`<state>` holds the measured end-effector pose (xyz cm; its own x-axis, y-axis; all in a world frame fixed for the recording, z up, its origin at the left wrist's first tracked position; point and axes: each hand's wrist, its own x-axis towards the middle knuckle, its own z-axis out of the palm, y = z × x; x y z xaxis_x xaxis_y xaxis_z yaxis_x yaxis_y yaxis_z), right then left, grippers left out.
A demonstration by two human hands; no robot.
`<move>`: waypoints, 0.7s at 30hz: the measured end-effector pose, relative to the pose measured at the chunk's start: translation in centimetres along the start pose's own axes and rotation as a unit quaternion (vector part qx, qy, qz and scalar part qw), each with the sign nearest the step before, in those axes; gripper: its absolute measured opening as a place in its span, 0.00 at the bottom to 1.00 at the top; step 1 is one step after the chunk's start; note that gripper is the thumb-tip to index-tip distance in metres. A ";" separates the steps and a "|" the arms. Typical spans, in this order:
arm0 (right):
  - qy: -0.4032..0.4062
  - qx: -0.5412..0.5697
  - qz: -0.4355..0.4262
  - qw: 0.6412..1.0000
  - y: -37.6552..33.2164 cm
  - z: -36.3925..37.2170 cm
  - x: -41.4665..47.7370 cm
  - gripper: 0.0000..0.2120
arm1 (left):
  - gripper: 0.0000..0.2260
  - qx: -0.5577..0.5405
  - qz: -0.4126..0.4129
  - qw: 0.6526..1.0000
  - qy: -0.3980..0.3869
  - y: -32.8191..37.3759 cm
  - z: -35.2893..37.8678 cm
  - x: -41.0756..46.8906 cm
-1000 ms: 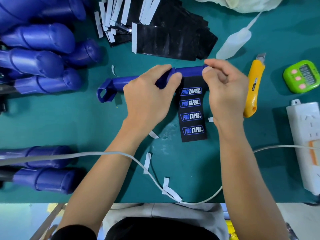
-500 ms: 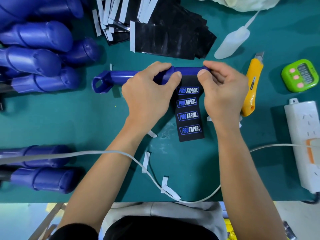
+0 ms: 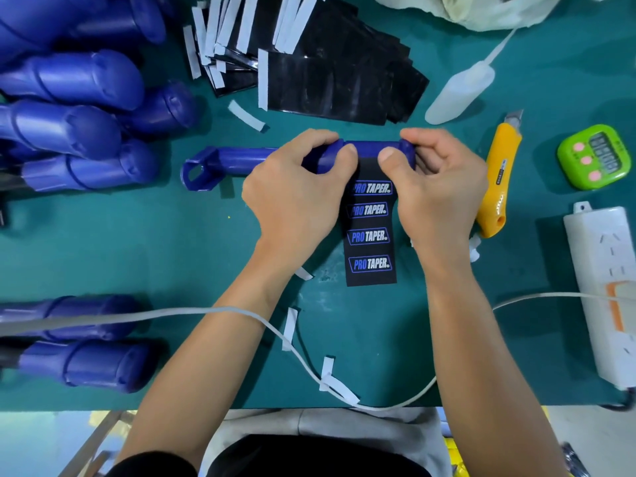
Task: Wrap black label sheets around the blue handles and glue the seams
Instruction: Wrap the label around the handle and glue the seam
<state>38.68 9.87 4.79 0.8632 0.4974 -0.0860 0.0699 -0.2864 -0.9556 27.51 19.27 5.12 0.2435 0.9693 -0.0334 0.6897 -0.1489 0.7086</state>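
Black label sheet [image 3: 371, 235]: top edge was laid on the thick grip end of one blue handle [image 3: 241, 160], which lay crosswise at mid-desk. The rest of the sheet lay flat on the teal desk [image 3: 137, 242] toward the person, four PRO TAPER logos face up.

Progress (judged): wrap only just begun. Sheet was not yet carried round the grip, the seam was not closed, and no glue was seen applied. Glue bottle [image 3: 461, 91] lay on its side beyond the right hand [image 3: 440, 191], untouched. Yellow utility knife [image 3: 499, 180] lay just right of that hand. A stack of further black sheets [image 3: 327, 74] sat beyond the handle. The pile of blue handles [image 3: 75, 125] at far left looked bare, so much of the batch seemed left. Peeled white backing strips [image 3: 289, 328] were scattered on the near side.

Pose: left hand [image 3: 296, 197] and right hand were both palm-down over the grip, one on each side of the sheet. Fingers [image 3: 316, 137] were curled over the far side of the handle. Both thumbs pinched the sheet's top edge against the near side.
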 end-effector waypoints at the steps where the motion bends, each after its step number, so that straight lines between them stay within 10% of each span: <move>1: -0.008 0.003 0.005 1.000 0.1 -0.2 0.1 0.13 | 0.12 -0.011 -0.001 1.000 -0.004 -0.2 -0.1 0.1; 21: -0.082 -0.021 0.014 0.996 0.4 -1.6 0.7 0.10 | 0.11 -0.089 0.102 0.990 -0.037 -2.3 -0.9 0.2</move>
<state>40.09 8.83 4.77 0.7723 0.6148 -0.1602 0.0714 -0.3345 -0.9397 25.31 19.97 4.10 0.4183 0.9051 0.0766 0.4911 -0.2963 0.8192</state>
